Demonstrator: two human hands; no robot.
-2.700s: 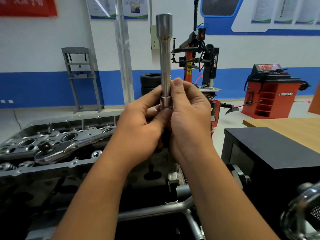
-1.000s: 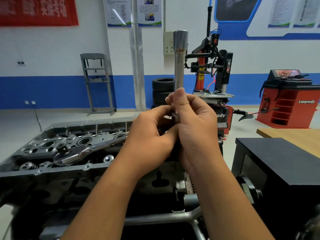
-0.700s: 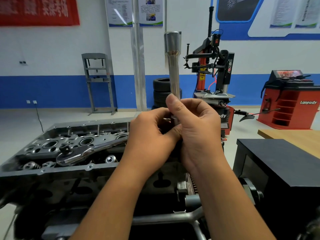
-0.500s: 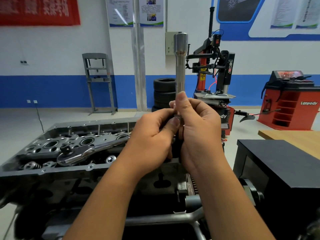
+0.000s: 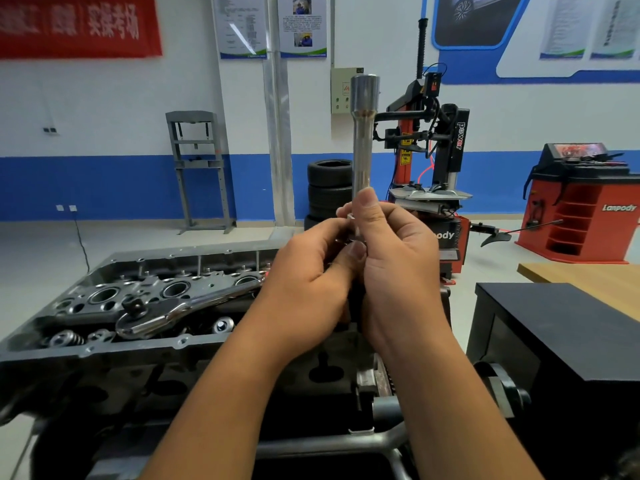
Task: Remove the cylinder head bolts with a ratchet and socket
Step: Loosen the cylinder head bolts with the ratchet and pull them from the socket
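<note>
Workshop, cylinder head [image 5: 104, 299] below | left hand [image 5: 311, 282] and right hand [image 5: 398, 268] both curled, gripping upright socket extension [image 5: 363, 133]

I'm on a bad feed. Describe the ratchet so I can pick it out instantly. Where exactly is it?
Look at the grey cylinder head filling the lower left. The ratchet lies flat across its top, round head nearest the camera, handle running back toward the left hand. It is the only long polished chrome piece there, unlike the dull castings and small valve springs.

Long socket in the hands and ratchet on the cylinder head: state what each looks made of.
Long socket: looks like polished, chrome-plated steel; bright mirror sheen with vertical highlights. Ratchet: likely the same chromed steel, glossy and reflective, with a dark drive knob. Exact alloy cannot be told.
</note>
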